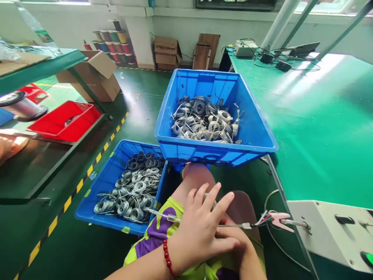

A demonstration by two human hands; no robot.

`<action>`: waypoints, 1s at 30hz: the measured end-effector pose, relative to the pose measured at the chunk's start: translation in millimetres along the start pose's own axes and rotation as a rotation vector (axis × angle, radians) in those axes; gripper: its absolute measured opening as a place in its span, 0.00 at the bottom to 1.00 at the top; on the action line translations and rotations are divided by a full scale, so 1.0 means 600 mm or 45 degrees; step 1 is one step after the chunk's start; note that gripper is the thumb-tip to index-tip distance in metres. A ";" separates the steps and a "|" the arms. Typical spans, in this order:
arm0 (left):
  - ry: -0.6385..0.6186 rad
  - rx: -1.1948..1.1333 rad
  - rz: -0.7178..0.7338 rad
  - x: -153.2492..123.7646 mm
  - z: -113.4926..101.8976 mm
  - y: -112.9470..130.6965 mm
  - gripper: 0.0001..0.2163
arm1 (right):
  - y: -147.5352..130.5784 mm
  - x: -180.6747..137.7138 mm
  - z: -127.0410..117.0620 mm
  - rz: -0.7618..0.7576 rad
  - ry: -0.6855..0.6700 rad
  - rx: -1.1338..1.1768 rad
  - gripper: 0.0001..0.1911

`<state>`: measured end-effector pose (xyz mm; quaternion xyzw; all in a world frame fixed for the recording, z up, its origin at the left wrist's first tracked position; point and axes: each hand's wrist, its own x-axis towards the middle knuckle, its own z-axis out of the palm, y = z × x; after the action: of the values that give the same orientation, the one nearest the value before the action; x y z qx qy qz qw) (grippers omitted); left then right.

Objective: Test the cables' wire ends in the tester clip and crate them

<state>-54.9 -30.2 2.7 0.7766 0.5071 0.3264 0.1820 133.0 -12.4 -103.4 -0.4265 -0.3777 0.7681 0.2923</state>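
My left hand rests over my lap with its fingers stretched out, lying on a thin silvery cable that runs right. The cable's stripped end fans into coloured wires at a pink clamp on a white machine. Mostly hidden beneath the left hand, my right hand appears closed around the cable. A red bead bracelet circles my left wrist.
A blue bin of coiled silver cables sits on my knees' far side against the green table. A second blue bin of coils stands on the floor at left. Red trays, cardboard boxes and wire spools lie further left.
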 end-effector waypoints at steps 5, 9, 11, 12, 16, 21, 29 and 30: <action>0.037 0.148 0.032 -0.040 -0.013 -0.034 0.24 | 0.006 0.009 -0.007 0.108 -0.122 -0.078 0.17; 0.237 0.043 -0.066 -0.057 -0.036 -0.062 0.23 | 0.001 0.015 -0.007 0.131 -0.260 -0.056 0.28; 0.189 0.058 -0.102 -0.067 -0.047 -0.070 0.26 | -0.001 0.017 -0.006 0.147 -0.246 -0.029 0.28; 0.155 0.083 -0.102 -0.072 -0.052 -0.071 0.27 | -0.002 0.018 -0.006 0.160 -0.238 -0.021 0.27; 0.182 0.040 -0.094 -0.092 -0.080 -0.082 0.29 | -0.011 0.021 0.000 0.185 -0.194 -0.013 0.26; 0.394 -0.020 -0.622 -0.135 -0.142 -0.194 0.30 | -0.018 0.026 0.010 0.193 -0.147 0.009 0.25; -0.009 0.148 -1.650 -0.242 -0.138 -0.481 0.26 | 0.004 0.038 0.002 0.257 -0.123 0.148 0.26; -0.043 0.188 -1.682 -0.251 -0.129 -0.505 0.25 | 0.007 0.040 0.001 0.260 -0.122 0.161 0.26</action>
<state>-352.1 -43.3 -175.7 0.3178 0.8947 0.0983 0.2981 120.8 3.6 -117.3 -0.4063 -0.2966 0.8356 0.2206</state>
